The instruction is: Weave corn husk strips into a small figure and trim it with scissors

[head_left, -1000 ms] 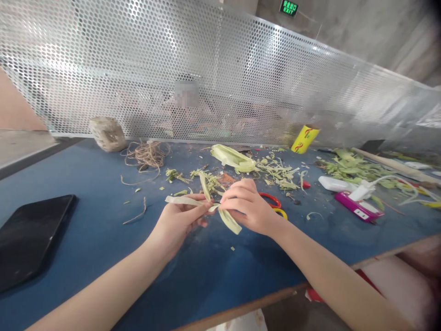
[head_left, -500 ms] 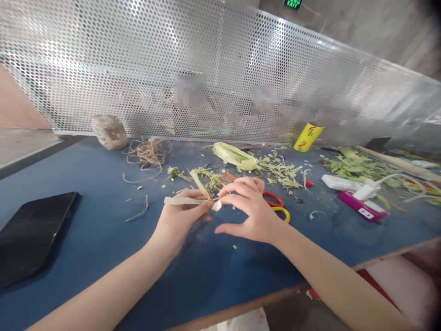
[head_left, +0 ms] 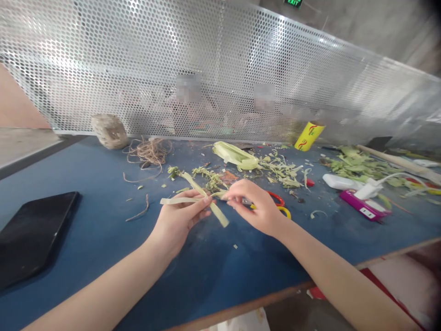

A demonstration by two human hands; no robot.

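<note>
Pale green husk strips [head_left: 218, 214] cross one another over the blue table. My left hand [head_left: 181, 217] pinches them where they cross, between thumb and fingers; one strip end points left and another slants down to the right. My right hand [head_left: 253, 207] is closed on the right end of a strip, its fingertips pressed together. Scissors with red and yellow handles [head_left: 283, 211] lie just behind my right hand, partly hidden by it. Small green leafy bits [head_left: 210, 177] lie beyond both hands.
A black phone [head_left: 34, 232] lies at left. Behind are a jar-like object [head_left: 109, 132], twine [head_left: 148, 152], a husk bundle [head_left: 236, 156] and a yellow roll [head_left: 309, 136]. At right are a purple power strip [head_left: 365, 205] and leaves [head_left: 354, 165]. A perforated screen [head_left: 220, 55] stands behind.
My right hand's fingers have closed from a spread pose onto a strip end. One strip now extends down to the right past my left fingertips. My left hand has barely moved.
</note>
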